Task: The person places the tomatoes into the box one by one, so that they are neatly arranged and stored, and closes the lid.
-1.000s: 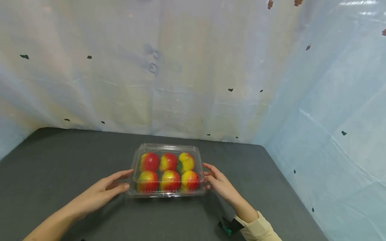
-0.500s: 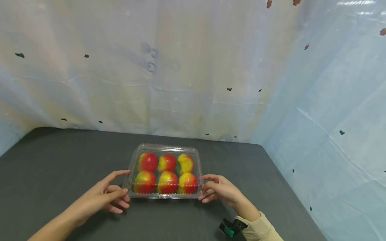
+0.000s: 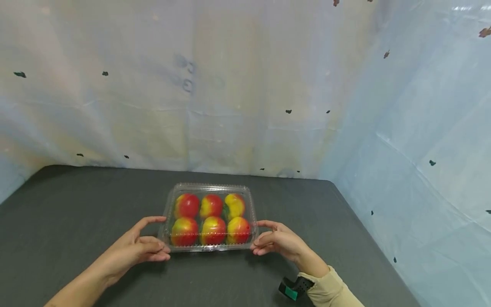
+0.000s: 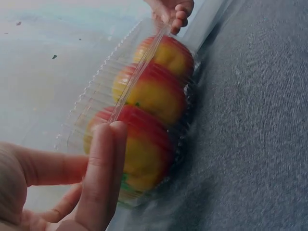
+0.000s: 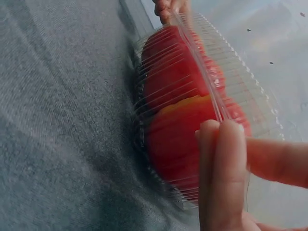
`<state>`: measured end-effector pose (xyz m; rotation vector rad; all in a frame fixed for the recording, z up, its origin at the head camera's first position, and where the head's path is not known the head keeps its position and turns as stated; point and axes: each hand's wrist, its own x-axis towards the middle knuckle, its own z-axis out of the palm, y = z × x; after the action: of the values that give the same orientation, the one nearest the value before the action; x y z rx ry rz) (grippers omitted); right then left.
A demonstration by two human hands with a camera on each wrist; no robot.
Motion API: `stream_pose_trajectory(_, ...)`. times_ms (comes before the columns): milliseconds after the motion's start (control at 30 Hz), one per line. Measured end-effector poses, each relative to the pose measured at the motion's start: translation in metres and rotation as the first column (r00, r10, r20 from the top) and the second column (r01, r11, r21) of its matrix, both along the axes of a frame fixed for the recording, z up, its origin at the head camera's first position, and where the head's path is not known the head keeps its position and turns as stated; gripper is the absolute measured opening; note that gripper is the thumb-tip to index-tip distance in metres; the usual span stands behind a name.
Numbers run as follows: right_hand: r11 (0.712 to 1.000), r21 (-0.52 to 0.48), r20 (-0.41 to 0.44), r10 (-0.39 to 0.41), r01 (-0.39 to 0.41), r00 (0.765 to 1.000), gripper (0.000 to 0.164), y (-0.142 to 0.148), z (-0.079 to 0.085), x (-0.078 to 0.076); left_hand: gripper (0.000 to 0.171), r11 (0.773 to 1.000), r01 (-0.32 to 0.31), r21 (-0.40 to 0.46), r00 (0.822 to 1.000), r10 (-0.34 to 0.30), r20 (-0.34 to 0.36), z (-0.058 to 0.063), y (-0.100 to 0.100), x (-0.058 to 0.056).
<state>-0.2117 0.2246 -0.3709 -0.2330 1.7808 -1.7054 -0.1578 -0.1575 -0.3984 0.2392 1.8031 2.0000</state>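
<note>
A clear plastic clamshell box (image 3: 210, 248) sits on the dark table, its lid down. Inside, in two rows, lie several red-and-yellow fruits (image 3: 213, 230) that look like apples. At the box's front left corner, my left hand (image 3: 130, 251) pinches the rim between thumb and fingers, index finger stretched along the side. My right hand (image 3: 284, 243) pinches the front right corner the same way. Both wrist views show fingertips (image 4: 103, 144) and fingertips (image 5: 224, 144) gripping the thin rim flange where lid and base meet.
The table (image 3: 96, 192) has a dark grey cloth surface. A pale plastic sheet (image 3: 230, 85) hangs behind it, and another sheet (image 3: 429, 192) stands along the right side. A black band with a green patch (image 3: 290, 292) is on my right wrist.
My left hand's fingers have closed from loosely spread to pinching the front left corner. The right hand has slid toward the front right corner and grips it. The box has hardly moved.
</note>
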Motion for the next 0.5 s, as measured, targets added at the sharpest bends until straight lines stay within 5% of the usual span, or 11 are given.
stream_pose_trajectory(267,1.0,0.016,-0.019,-0.008,0.009,1.0,0.071,-0.0007,-0.0012,-0.0037,0.07,0.999,-0.027,-0.022,0.996,0.025,-0.081,0.0001,0.0024,0.0005)
stream_pose_trajectory(500,0.999,0.023,-0.049,0.034,-0.033,0.998,0.075,0.0052,-0.0046,-0.0023,0.072,0.996,-0.043,-0.084,0.999,0.04,-0.026,0.006,0.0027,-0.0009)
